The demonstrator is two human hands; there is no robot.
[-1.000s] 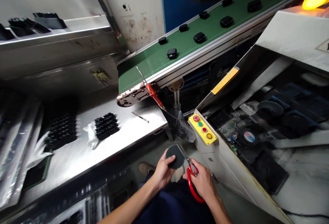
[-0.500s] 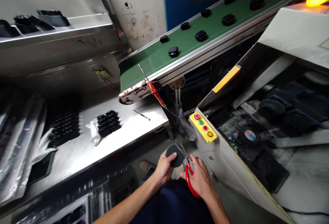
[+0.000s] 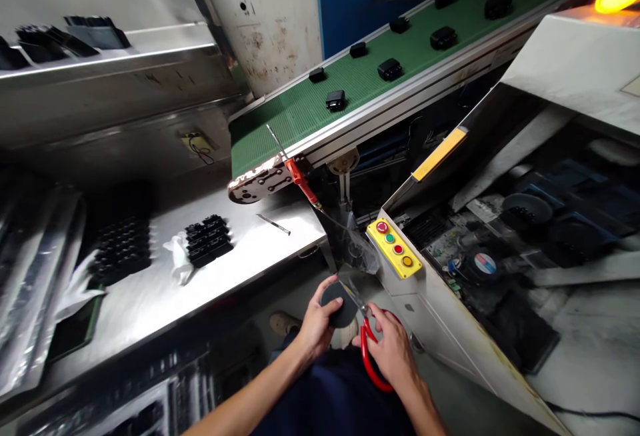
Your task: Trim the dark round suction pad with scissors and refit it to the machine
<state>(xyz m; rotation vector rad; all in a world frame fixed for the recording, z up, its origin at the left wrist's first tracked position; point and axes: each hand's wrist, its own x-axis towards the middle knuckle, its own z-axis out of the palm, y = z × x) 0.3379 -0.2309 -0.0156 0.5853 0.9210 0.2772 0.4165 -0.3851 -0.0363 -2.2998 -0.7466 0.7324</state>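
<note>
My left hand (image 3: 314,323) grips a flat, dark grey piece with a rounded edge (image 3: 345,314), its thumb lying across the face. In my right hand (image 3: 394,353) is a pair of scissors with red loop handles (image 3: 367,364). The metal blades point up and left and stand apart at the upper right edge of the grey piece. Whether they touch it I cannot tell. Both hands are low in front of my body, above the floor.
A green conveyor belt (image 3: 295,115) carries several black plastic housings (image 3: 335,100). A red-handled tool (image 3: 301,179) leans at its end. Black parts (image 3: 207,239) and a thin screwdriver (image 3: 273,224) lie on the metal bench (image 3: 260,249). A yellow button box (image 3: 400,257) stands right.
The scissors have opened, and a second red handle now shows beyond my right hand. My left index finger has stretched up along the edge of the grey piece.
</note>
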